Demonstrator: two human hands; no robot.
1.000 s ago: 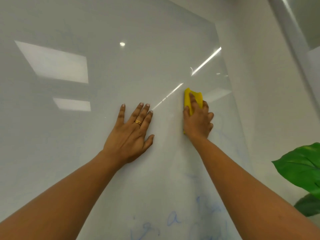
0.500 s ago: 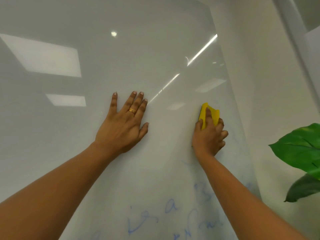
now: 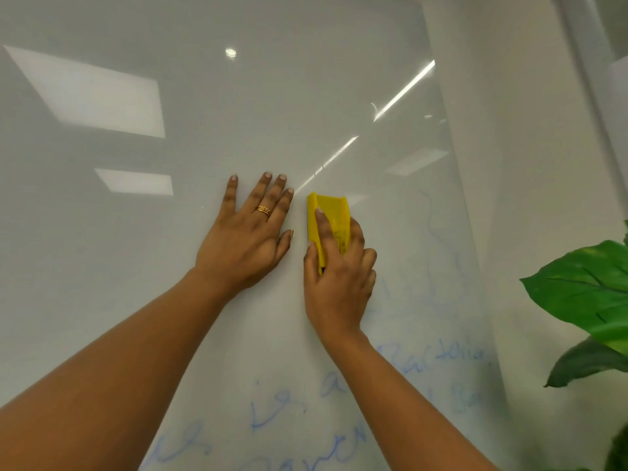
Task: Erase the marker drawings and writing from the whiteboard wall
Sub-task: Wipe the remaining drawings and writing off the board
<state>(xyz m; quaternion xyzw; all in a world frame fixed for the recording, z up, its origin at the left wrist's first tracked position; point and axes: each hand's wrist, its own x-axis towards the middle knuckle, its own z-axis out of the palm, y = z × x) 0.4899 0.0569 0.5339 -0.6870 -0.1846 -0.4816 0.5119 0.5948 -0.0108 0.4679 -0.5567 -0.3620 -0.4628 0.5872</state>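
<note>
Office: whiteboard wall (image 3: 306,96), reflected ceiling panel lights (image 3: 91,93), potted plant (image 3: 584,294).

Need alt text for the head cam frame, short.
A person's right hand holds a yellow eraser against a glossy whiteboard wall, while the left hand rests flat on it alongside. Faint blue writing lies below and right of the hands; green plant leaves show at the right edge.

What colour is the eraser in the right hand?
Yellow; the eraser shows clearly in the head view.
</note>
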